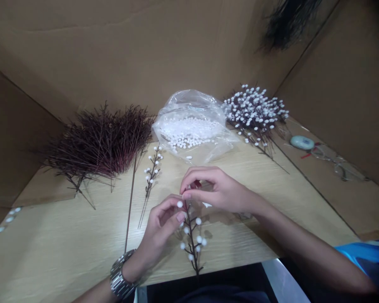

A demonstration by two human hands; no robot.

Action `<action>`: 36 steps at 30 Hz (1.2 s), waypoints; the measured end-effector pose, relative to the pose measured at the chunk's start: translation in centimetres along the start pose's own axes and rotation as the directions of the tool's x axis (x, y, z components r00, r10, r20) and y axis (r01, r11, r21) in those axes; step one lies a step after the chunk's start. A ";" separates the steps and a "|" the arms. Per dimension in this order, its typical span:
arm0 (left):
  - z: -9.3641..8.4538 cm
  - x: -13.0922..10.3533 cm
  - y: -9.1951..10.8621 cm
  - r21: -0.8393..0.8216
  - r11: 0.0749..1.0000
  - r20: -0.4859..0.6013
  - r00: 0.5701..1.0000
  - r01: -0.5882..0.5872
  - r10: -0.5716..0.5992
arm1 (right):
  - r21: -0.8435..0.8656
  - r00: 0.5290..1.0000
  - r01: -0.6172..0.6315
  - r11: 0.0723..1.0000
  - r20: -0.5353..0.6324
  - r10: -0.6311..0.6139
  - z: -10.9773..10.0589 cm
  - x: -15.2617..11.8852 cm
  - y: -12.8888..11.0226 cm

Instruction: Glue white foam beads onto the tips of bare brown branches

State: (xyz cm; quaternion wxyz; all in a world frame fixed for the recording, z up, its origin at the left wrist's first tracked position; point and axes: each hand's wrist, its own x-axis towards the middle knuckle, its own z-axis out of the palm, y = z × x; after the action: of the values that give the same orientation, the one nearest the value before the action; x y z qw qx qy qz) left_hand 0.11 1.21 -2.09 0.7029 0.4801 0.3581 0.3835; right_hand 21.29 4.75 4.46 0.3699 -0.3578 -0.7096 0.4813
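A thin dark artificial berry branch (192, 235) with white round berries on its side twigs stands in front of me, its lower end toward the table's near edge. My left hand (166, 221) is closed on its upper part, thumb and fingers pinching the stem beside a white berry. At the tip of the same branch, my right hand (213, 187) is closed in a pinch; whatever lies between those fingertips is hidden. Behind my hands is a clear plastic bag (205, 149) with many loose white berries (189, 132), one lying near its mouth.
A heap of bare dark branches (104, 139) lies at the left. One berried branch (151, 170) rests left of the bag. More berried branches (255, 109) are piled at the back right, near a pale green oval object (302, 142) and eyeglasses (337, 160). Cardboard walls (120, 50) surround the table.
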 end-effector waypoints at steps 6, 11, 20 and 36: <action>0.3 0.2 -0.2 -0.054 0.996 -0.038 0.996 0.074 -0.076 | -0.045 1.000 -0.005 0.999 -0.014 0.005 0.3 0.0 0.2; 0.5 0.3 -0.1 -0.067 0.993 -0.069 0.993 0.096 -0.101 | -0.052 0.999 -0.009 0.999 -0.035 0.008 0.2 0.0 0.4; 0.4 0.5 0.5 -0.125 0.990 -0.098 0.992 0.070 -0.083 | 0.168 0.948 -0.126 0.978 -0.269 0.168 1.6 -1.7 2.3; 0.3 0.8 0.2 -0.198 0.980 -0.117 0.993 -0.032 0.009 | 0.056 0.951 -0.054 0.997 -0.301 0.068 3.2 -2.0 2.5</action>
State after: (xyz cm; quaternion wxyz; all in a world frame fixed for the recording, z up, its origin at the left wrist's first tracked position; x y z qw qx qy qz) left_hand 0.71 1.84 -1.89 0.7215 0.3880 0.3531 0.4520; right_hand 19.79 2.35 0.92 0.4674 -0.4404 -0.6216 0.4485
